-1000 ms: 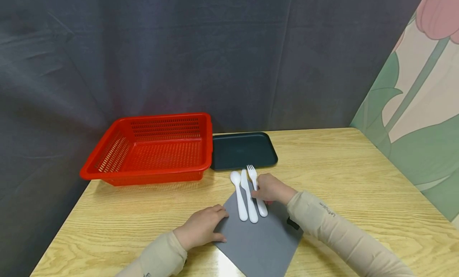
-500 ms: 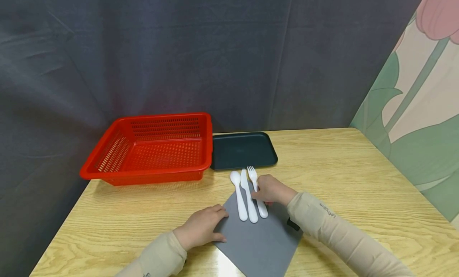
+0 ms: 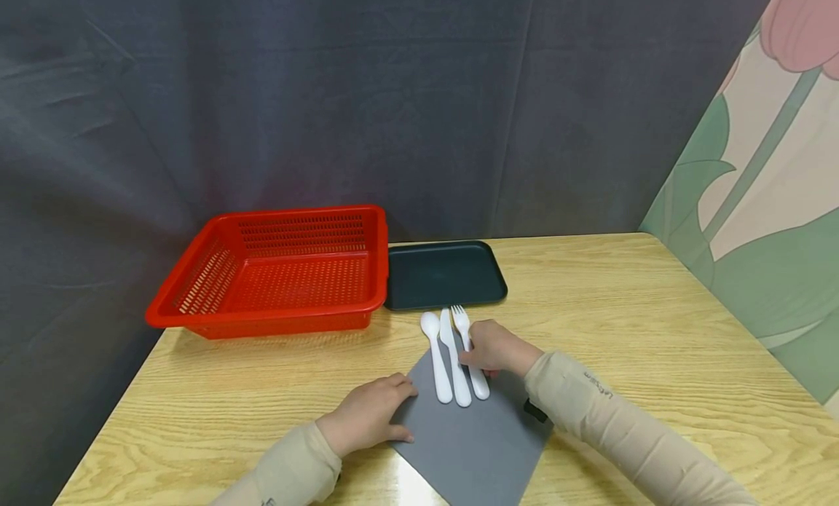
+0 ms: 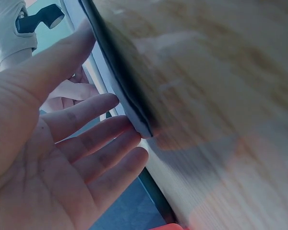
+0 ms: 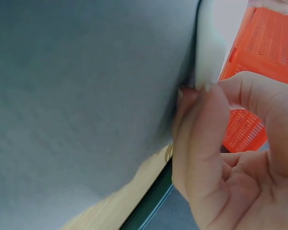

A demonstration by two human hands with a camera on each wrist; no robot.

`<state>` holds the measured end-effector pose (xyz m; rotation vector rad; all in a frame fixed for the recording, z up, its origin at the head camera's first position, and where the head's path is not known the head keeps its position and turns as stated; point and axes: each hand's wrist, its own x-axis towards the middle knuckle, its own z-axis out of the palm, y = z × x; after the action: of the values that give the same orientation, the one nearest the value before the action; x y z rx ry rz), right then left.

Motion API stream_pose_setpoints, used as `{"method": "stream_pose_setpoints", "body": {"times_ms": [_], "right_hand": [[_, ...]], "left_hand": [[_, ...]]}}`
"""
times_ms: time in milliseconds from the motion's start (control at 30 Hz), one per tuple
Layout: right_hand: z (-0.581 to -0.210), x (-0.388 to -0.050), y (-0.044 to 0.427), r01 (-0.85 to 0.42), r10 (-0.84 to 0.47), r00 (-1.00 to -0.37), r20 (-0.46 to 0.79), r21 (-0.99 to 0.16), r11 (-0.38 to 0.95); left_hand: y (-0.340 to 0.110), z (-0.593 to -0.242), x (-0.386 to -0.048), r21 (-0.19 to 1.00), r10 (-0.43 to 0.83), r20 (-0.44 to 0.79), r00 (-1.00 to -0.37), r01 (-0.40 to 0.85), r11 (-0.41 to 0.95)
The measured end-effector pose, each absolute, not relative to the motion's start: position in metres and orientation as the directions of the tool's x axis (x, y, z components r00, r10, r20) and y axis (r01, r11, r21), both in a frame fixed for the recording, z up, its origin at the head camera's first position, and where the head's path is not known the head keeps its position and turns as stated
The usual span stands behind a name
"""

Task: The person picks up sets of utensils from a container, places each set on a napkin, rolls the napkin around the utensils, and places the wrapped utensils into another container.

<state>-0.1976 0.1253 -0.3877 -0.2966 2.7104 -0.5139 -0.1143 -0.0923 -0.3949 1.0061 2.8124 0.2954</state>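
Note:
A white fork lies slanted over the far corner of a grey square mat. My right hand pinches its handle between thumb and fingers; the right wrist view shows the pale handle at the fingertips. Just left of the fork, a white knife and a white spoon lie side by side, roughly in line with it. My left hand rests at the mat's left edge with its fingers extended. In the left wrist view, the left fingertips are against the mat's edge.
A red perforated basket stands at the back left of the wooden table. A dark green tray lies to its right, just beyond the cutlery. Behind them hangs a dark grey curtain.
The fork has slid slightly toward me in my right hand's grip, so its tines sit a little nearer. The left hand, knife and spoon have stayed in place.

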Motion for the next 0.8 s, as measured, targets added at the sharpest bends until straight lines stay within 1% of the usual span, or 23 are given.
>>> {"method": "stream_pose_setpoints", "body": {"times_ms": [233,567,800], "right_hand": [[-0.3877,-0.1985,0.1242,-0.118,-0.253,-0.907,-0.336,-0.374,0.92],[-0.3884,-0.1976,0.1227,-0.124,-0.253,-0.908,-0.334,-0.363,0.923],[-0.3896,-0.1967,0.1222,-0.11,-0.246,-0.91,-0.334,-0.378,0.919]], "left_hand": [[-0.0923,-0.395,-0.1144,0.226,0.64,-0.062,-0.765,0.614,0.756],[-0.0923,-0.3959,-0.1149,0.225,0.638,-0.068,-0.767,0.611,0.759],[-0.0926,-0.3959,-0.1149,0.225,0.645,-0.056,-0.762,0.62,0.752]]}}
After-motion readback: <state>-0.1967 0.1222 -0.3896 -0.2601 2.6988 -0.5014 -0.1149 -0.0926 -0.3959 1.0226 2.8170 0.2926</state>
